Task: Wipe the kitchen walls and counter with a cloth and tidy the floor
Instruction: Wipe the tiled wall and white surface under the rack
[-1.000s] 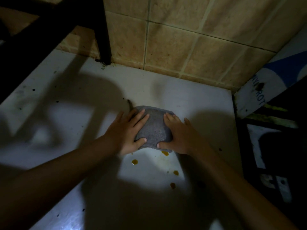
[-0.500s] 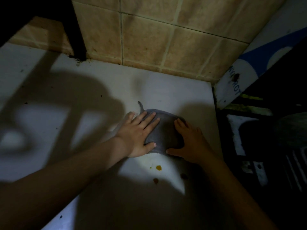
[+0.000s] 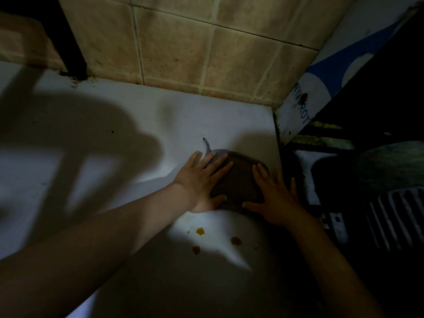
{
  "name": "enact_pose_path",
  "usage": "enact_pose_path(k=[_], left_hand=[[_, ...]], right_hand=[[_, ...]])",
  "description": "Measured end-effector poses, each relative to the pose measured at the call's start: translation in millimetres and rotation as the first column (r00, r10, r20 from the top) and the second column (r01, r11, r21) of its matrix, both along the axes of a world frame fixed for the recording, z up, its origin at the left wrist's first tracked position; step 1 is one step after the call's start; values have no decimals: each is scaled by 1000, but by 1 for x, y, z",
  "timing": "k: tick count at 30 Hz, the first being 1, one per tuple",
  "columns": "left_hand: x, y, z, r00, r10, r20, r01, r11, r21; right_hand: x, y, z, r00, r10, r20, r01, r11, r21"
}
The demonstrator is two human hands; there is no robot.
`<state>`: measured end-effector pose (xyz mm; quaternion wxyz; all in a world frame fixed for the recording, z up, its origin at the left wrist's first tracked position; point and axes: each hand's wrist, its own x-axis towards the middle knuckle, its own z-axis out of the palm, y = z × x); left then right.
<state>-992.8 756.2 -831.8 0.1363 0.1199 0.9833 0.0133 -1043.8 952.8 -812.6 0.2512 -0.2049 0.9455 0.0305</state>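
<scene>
A folded grey cloth (image 3: 238, 180) lies flat on the white counter (image 3: 142, 138) near its right edge. My left hand (image 3: 202, 180) presses on the cloth's left side with its fingers spread. My right hand (image 3: 273, 198) lies flat on the cloth's right side, fingers spread too. A thin tail of the cloth sticks out toward the wall. Three orange-brown drops (image 3: 200, 231) dot the counter just in front of the cloth. The beige tiled wall (image 3: 183, 49) rises behind the counter.
A black post (image 3: 73, 49) stands at the back left of the counter. A white and blue printed panel (image 3: 321, 83) leans at the right corner. Beyond the counter's right edge lies a dark area with a striped object (image 3: 390, 214).
Both hands have slid the cloth to the right, toward the counter's right edge. The drops in front of it now lie uncovered to the cloth's left front.
</scene>
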Motion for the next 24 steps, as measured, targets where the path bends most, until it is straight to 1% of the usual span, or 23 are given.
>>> enact_pose_path(k=[5,14,24], left_hand=[[-6,11,-1,999,41,5,-41,999,6],[0,16,2,998,65,12,-65,998,14],[14,23,-2,1000,-6,18,6,1000,7]], right_hand=[[-13,0,5,997,-42,65,41,999,13],[-6,1,5,991,-89,97,92,995,-25],[19,16,-1,988,-139,64,141,989,-39]])
